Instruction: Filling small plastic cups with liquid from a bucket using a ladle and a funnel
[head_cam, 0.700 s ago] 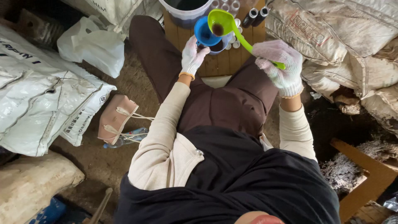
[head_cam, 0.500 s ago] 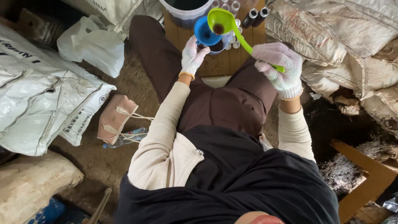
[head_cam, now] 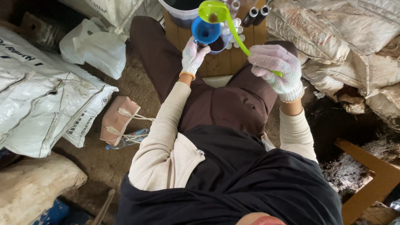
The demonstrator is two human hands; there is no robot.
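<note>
**Ladle shifted toward bucket, funnel unmoved**

Counts: one green ladle (head_cam: 216, 14), one blue funnel (head_cam: 206, 30), one white bucket (head_cam: 183, 12) of dark liquid, two dark-capped bottles (head_cam: 256, 16) at 1 o'clock on the wooden stand (head_cam: 225, 62). A cluster of small white-capped vials (head_cam: 236, 23) sits behind the funnel; count not readable. Two gloved hands, both the person's own.

Right hand (head_cam: 277, 71): fist clenched round the ladle's handle end, at 1 o'clock from the lap. The handle runs up to 11 o'clock; the bowl sits at the top edge, just beside the bucket rim, with a small dark pool inside.

Left hand (head_cam: 193, 54): fingers wrapped at the base of the funnel, gripping whatever container sits under it. That container is mostly hidden, with only a dark opening showing.

Around: white sacks (head_cam: 41, 100) at 9 o'clock, a white plastic bag (head_cam: 93, 48) at 10, a pink pouch (head_cam: 118, 121) on the dirt floor at 8.

Change against 0.5 s ago: the ladle bowl moved up and left, from overlapping the funnel's right rim to above it near the bucket. The right hand rose slightly. The left hand and funnel held position.
</note>
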